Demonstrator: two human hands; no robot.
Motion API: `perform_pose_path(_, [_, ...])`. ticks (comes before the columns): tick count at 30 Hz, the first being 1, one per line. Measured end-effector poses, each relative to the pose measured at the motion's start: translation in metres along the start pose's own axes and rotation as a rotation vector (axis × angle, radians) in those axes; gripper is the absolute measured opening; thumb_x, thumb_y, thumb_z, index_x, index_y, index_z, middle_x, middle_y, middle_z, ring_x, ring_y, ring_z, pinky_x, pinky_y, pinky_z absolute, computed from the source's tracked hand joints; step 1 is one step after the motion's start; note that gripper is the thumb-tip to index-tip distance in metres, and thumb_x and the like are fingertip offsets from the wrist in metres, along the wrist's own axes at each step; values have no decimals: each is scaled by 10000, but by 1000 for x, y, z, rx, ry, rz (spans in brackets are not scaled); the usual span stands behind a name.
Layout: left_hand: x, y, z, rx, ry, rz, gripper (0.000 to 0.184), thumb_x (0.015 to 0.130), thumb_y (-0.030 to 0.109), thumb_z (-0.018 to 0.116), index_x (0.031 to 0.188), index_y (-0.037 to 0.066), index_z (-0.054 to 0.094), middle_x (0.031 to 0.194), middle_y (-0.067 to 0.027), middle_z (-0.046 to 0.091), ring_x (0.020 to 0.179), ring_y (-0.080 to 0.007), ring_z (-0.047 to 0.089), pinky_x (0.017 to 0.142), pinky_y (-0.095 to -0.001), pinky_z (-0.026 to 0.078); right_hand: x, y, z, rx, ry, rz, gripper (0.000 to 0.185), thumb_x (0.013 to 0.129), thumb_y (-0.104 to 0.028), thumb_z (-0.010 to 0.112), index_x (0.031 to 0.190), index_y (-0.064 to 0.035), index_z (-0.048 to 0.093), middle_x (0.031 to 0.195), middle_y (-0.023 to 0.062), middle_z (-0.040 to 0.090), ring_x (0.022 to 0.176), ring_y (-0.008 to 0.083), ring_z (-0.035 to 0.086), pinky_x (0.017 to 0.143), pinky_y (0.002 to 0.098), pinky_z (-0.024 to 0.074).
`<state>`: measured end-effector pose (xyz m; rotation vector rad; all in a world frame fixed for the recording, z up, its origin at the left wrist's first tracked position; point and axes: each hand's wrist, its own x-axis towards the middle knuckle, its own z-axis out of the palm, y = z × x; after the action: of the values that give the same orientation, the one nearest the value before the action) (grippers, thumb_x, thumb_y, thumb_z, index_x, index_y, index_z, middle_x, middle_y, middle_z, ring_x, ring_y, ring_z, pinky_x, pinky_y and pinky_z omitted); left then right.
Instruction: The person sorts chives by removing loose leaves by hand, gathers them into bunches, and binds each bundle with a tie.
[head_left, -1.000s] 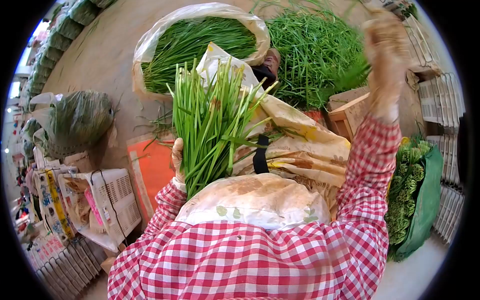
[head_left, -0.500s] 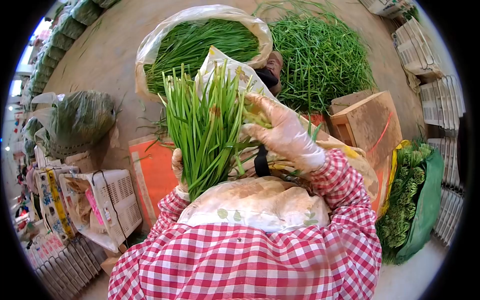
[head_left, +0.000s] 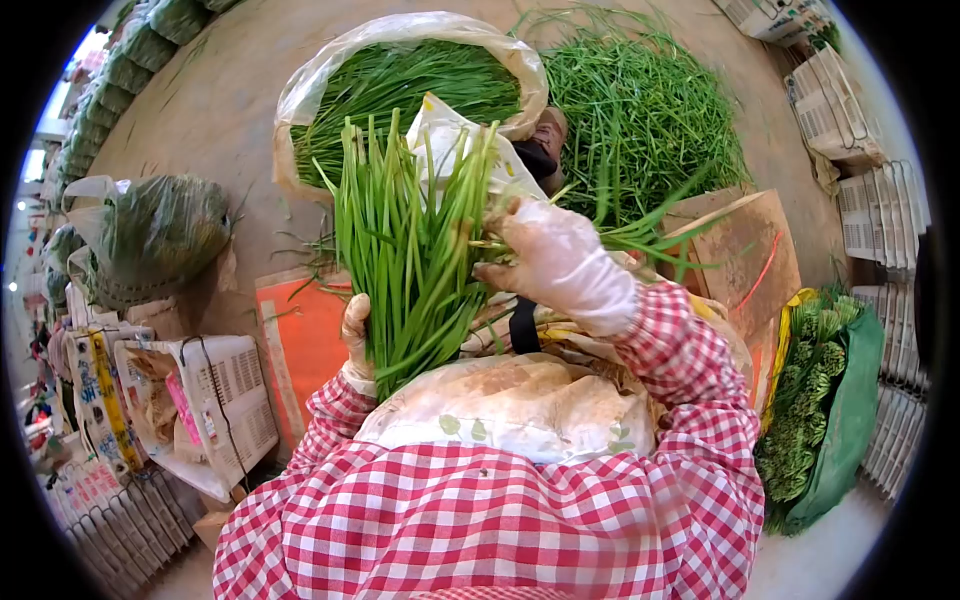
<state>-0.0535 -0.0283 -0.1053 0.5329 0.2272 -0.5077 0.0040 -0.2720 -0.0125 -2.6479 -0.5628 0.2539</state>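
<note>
Green stalks (head_left: 405,260), long axis forward, pale ends foremost

Bright soft light, glare far left, fisheye bending, black corners

The right hand in a stained, pale glove (head_left: 555,255), raised far out to the right and blurred 1 second ago, is now at the right edge of the thick bunch of long green stalks (head_left: 410,250). Its fingers, spread wider 0.5 seconds ago, are now curled closer together. Long, thin, blurred green leaves (head_left: 655,238) now trail rightward past the hand, over a corner of the brown wooden box (head_left: 755,250). The red-and-white checked right sleeve (head_left: 680,345), which partly covered that box 1 second ago, now lies lower and leaves more of it visible.
</note>
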Motion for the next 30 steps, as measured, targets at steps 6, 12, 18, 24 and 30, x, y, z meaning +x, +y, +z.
perform_pose_path(6, [-4,-3,11,-5,17,-48,693,792,471,541,1306,28,399,1250,-178,498,1077,-309,541,940,-447,444,4,16,31,285,290,-209,271,704,-101,677,972,-98,633,849,105,595,802,275,597,693,365,487])
perform_pose_path(12, [-3,1,44,-14,-128,-203,763,770,491,558,1345,40,337,1290,-201,452,1095,-325,530,916,-466,458,29,89,2,-144,634,-176,51,823,-66,577,864,-86,599,725,55,613,546,117,581,463,236,508])
perform_pose_path(18, [-3,-1,29,177,-45,-217,537,822,328,540,1226,-17,461,1231,-211,504,1087,-306,541,934,-408,455,52,120,-59,-190,844,200,206,876,-211,551,1037,-112,633,760,68,666,551,164,597,515,278,490])
perform_pose_path(24, [-6,3,52,207,-61,-252,639,791,374,561,1276,-14,408,1206,-215,519,1037,-294,568,915,-408,465,28,36,-104,659,228,272,724,770,-319,697,1332,-14,358,1116,127,614,820,147,638,628,213,517])
perform_pose_path(30, [-8,4,59,307,-70,-330,711,767,409,585,1306,-3,375,1177,-195,541,1029,-281,569,932,-392,450,43,16,-61,173,-159,47,826,734,-346,720,1357,0,302,1080,168,608,974,315,595,913,373,447])
